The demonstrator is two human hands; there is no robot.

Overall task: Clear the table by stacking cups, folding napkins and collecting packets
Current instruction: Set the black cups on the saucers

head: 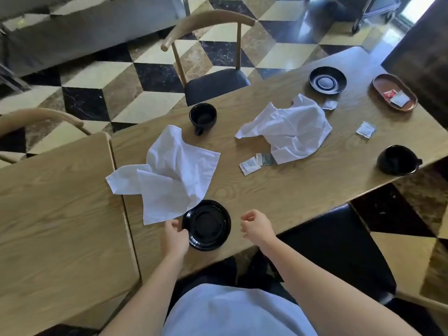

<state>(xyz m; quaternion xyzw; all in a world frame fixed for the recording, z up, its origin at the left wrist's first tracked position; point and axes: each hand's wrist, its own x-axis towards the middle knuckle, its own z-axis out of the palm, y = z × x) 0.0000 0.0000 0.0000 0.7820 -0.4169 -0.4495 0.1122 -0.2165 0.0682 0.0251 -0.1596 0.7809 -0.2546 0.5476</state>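
Observation:
My left hand (pixel 175 236) grips the left rim of a black saucer (pixel 208 226) near the table's front edge. My right hand (pixel 257 226) hovers just right of it, fingers loosely curled, holding nothing. A crumpled white napkin (pixel 169 173) lies beside the saucer, one corner over its rim. A second white napkin (pixel 288 128) lies mid-table. One black cup (pixel 202 117) stands upright at the far edge; another black cup (pixel 397 160) sits at the right edge. A second black saucer (pixel 327 80) is far right. Loose packets (pixel 254 162) lie by the second napkin, with two more packets (pixel 365 129) further right.
A brown oval wooden tray (pixel 385 88) at the far right holds a red and a white packet. A second wooden table (pixel 55 214) adjoins on the left. Wooden chairs (pixel 213 44) stand behind the table and another dark seat (pixel 339 243) at its front right.

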